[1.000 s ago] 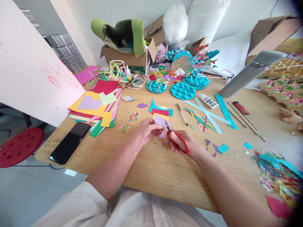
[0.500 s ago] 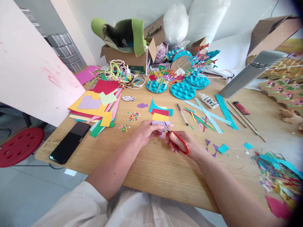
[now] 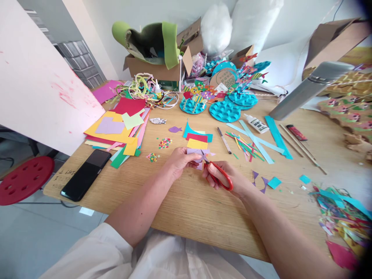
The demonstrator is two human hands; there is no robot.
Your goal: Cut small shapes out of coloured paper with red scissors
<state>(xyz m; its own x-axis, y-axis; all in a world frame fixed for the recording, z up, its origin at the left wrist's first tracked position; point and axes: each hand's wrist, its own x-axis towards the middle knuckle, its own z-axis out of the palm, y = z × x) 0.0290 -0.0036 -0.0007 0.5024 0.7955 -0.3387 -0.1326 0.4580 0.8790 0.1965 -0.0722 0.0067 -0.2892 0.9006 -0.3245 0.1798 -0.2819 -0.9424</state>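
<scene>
Between thumb and fingers my left hand (image 3: 183,161) pinches a piece of lilac paper (image 3: 192,152). My right hand (image 3: 225,176) is wrapped round the red handles of a pair of scissors (image 3: 228,180), whose blades lie parted at the paper's right side. Just beyond the hands lie yellow paper (image 3: 197,143), a red piece (image 3: 200,137) and a teal piece (image 3: 188,130). A purple paper fish (image 3: 174,129) rests to their left, with small coloured paper bits (image 3: 165,143) nearer me.
Stacked coloured paper (image 3: 107,126) and a black phone (image 3: 85,174) lie left. Right are a pen (image 3: 224,140), thin paper strips (image 3: 244,146), a glue bottle (image 3: 256,123), a leaning grey flask (image 3: 310,91) and a scrap heap (image 3: 343,217). Teal egg-tray discs (image 3: 224,111) stand behind.
Almost nothing differs. The scissor blades have shifted very slightly at the lilac paper, while both hands stay in nearly the same place.
</scene>
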